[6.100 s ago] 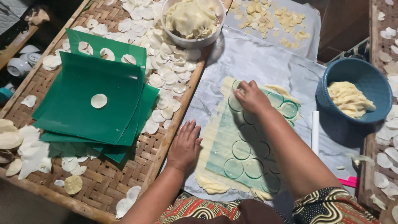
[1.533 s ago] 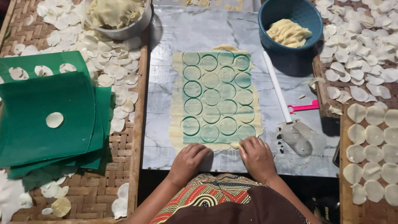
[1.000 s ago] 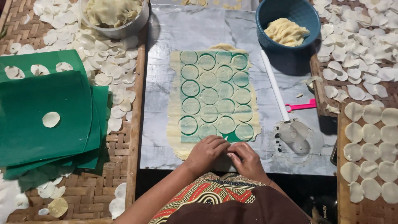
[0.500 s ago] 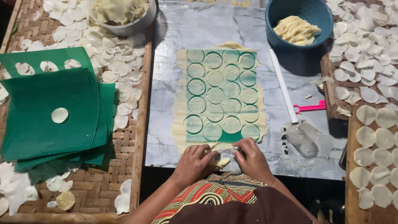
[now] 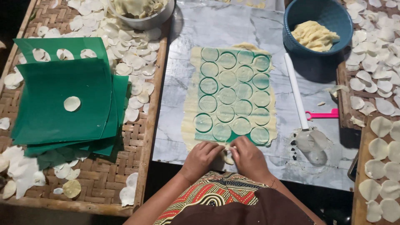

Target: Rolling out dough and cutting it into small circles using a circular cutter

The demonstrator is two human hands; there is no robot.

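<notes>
Sixteen cut circles show in the dough sheet (image 5: pixel 231 98). The left hand (image 5: pixel 201 158) and right hand (image 5: pixel 249 159) both pinch its near edge. The hands were flat earlier; now their fingers curl around dough.

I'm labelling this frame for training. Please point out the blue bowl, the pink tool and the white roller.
Blue bowl (image 5: pixel 333 14): head view, bare inner wall.
Pink tool (image 5: pixel 323 114): head view, middle of handle.
White roller (image 5: pixel 296 91): head view, mid-shaft.

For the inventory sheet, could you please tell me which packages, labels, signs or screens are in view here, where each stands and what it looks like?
None show: no package, label, sign or screen is in view.
The nearest things are plain and unmarked: a stack of green plastic sheets on the woven tray at left, and a round blue bowl of dough at upper right.
</notes>
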